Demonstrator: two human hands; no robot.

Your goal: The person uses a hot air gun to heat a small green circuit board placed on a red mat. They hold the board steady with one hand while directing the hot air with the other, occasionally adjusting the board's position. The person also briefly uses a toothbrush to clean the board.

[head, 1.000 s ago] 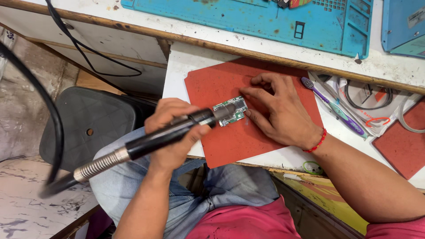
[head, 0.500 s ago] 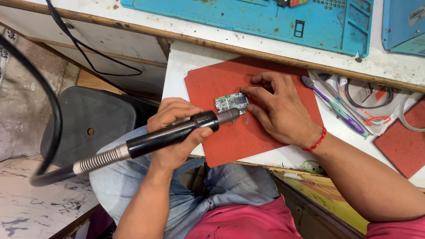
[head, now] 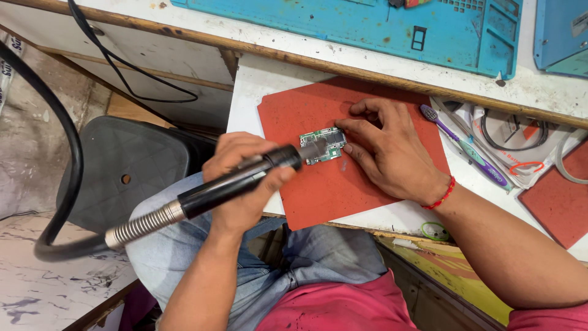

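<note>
A small green circuit board (head: 334, 146) lies on a red mat (head: 318, 199) on the white worktop. My right hand (head: 389, 153), with a red thread band at the wrist, rests flat on the mat, its fingertips pressing the board's right edge. My left hand (head: 242, 184) grips the black handle of a hot-air tool (head: 205, 195). The tool's metal nozzle (head: 312, 149) sits over the board's left half. A coiled spring and a thick black hose (head: 70, 159) trail off the handle to the left.
A purple and green toothbrush (head: 471, 150) and a round lens on papers lie right of the mat. A blue work mat (head: 367, 24) covers the bench behind. A black stool (head: 135, 165) stands at left, below the worktop edge. Another red mat (head: 557, 196) lies at far right.
The nozzle has shifted a little over the board, and the hose has swung at left. My right hand has stayed on the board.
</note>
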